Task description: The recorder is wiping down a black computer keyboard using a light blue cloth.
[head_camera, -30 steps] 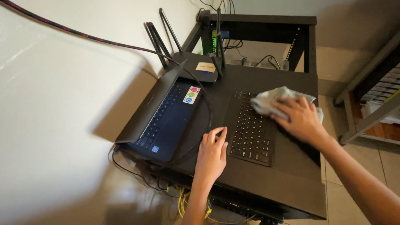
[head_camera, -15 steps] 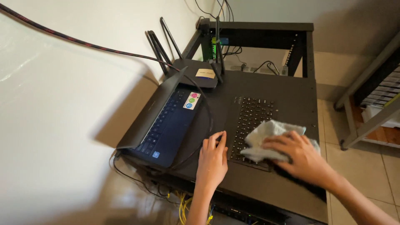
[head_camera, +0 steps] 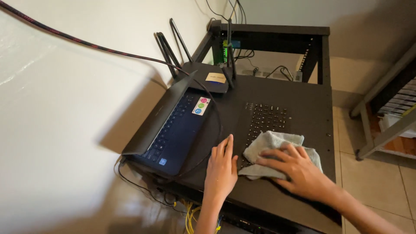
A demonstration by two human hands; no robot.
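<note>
Your black equipment cabinet (head_camera: 303, 99) fills the frame, its flat top the landmark for everything else. At the top's left edge, an open dark-blue laptop (head_camera: 175, 130) sits w/ its screen tilted toward the white wall; a round sticker strip shows beside its keys. Right of the laptop, mid-top, lies a flat black keyboard (head_camera: 266, 119), its near rows covered. Behind the laptop, at the top's far-left corner, a black router (head_camera: 208, 76) stands w/ antennas up. A red-and-black braided cable (head_camera: 86, 43) runs in from the wall, past the router, looping over the laptop. On the keyboard's near end, toward the top's front edge, your right hand (head_camera: 299, 171) presses a crumpled grey cloth (head_camera: 271, 145) flat, fingers spread wide over it, not gripping. Your left hand (head_camera: 221, 167) rests palm-down on the top just left of the keyboard, fingers together & extended, holding nothing. Yellow cables (head_camera: 190, 214) hang below the front edge.
</note>
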